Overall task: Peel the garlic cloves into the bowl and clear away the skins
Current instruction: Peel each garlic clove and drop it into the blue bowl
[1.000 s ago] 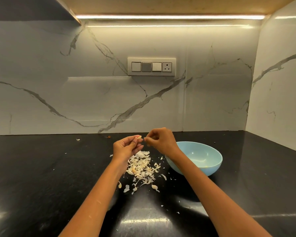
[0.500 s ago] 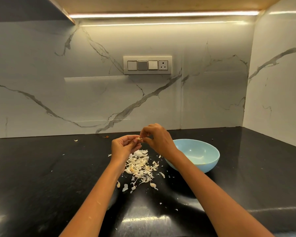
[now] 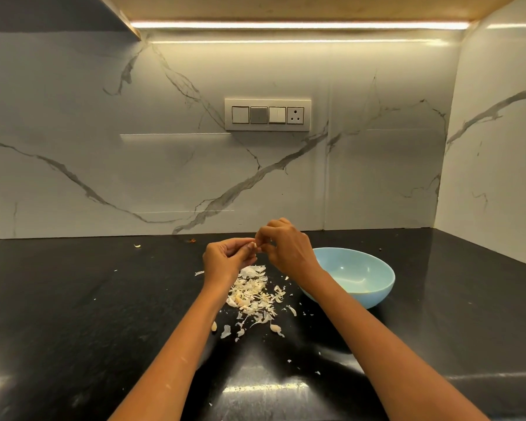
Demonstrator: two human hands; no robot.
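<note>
Both hands have come a little closer together since one second ago, and the right hand [image 3: 287, 252] now reaches over the tips of the left hand [image 3: 225, 259]. I see the left hand with its fingers curled, pinching a small garlic clove [image 3: 253, 245] at the fingertips, while the right hand pinches at the end of the same clove, I judge to pull off a strip of skin. They work in the air above the pile of skins [image 3: 252, 294], and this makes sense to me: whatever falls lands on the pile and not everywhere on the black counter [image 3: 73, 299]. The blue bowl [image 3: 377, 294] stands just beside the right forearm, near enough for dropping the clean clove with one short move. Inside it I can see only a small yellowish spot (too small to say what it is). Some pale pieces at the near edge of the pile may be unpeeled cloves, but I cannot tell. Clearing the skins is not yet begun; loose flakes lie scattered toward me.
</note>
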